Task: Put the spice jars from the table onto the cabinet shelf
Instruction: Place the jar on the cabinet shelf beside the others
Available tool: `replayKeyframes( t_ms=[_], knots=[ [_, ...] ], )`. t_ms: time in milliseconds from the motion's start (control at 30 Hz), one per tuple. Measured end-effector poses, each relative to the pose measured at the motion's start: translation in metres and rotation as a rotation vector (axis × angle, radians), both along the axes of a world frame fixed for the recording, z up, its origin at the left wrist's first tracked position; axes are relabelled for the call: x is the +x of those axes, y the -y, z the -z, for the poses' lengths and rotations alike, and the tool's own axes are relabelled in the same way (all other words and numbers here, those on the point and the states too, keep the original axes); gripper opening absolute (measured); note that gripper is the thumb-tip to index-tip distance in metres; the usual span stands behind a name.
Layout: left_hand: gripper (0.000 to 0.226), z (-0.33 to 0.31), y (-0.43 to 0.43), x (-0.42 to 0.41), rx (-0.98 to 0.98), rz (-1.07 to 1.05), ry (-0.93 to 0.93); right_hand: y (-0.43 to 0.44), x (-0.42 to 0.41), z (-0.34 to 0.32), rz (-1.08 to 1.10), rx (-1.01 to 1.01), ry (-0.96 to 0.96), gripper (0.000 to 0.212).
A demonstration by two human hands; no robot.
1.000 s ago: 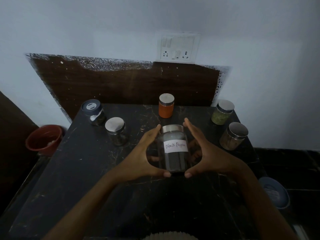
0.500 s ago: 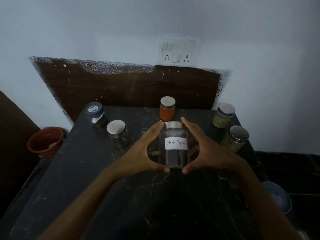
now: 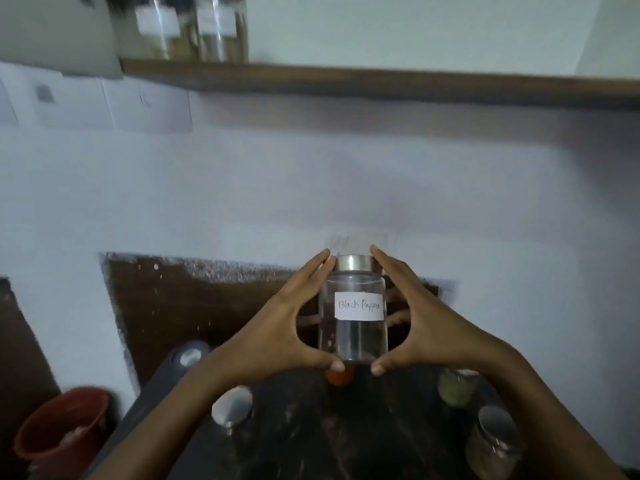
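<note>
Pepper jar [image 3: 353,336] upright, left hand [image 3: 277,336] and right hand [image 3: 431,332] curled round it

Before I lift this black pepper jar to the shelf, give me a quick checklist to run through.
1. Both hands on the Black Pepper jar: ok, left hand and right hand grip its sides.
2. Jar upright, lid on: ok.
3. Lid tight: cannot tell.
4. Path up to the shelf: ok, only wall between.
5. Free spot on shelf: ok, nothing shows right of the blurred jars there.
</note>
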State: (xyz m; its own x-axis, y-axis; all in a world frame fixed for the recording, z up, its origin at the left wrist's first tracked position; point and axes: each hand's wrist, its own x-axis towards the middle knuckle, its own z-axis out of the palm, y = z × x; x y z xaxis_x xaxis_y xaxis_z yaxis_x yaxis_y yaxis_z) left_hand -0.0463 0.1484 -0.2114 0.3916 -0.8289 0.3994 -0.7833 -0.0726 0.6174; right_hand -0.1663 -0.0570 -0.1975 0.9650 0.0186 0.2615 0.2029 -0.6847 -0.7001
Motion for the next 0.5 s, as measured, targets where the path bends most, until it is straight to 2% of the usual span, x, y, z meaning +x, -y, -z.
replayKeyframes(
  t_ms=[233,500],
  knots=[
    [0.116,-0.102,0.011,0.021,-0.155,0.037,0.212,0.005,0.021,-0.101,0.016,-0.174,0.248,0.127],
    [0.117,-0.201,0.002,0.053,-0.292,-0.011,0.502,-0.001,0.059,-0.202,-0.003,-0.372,0.528,0.134]
  ],
)
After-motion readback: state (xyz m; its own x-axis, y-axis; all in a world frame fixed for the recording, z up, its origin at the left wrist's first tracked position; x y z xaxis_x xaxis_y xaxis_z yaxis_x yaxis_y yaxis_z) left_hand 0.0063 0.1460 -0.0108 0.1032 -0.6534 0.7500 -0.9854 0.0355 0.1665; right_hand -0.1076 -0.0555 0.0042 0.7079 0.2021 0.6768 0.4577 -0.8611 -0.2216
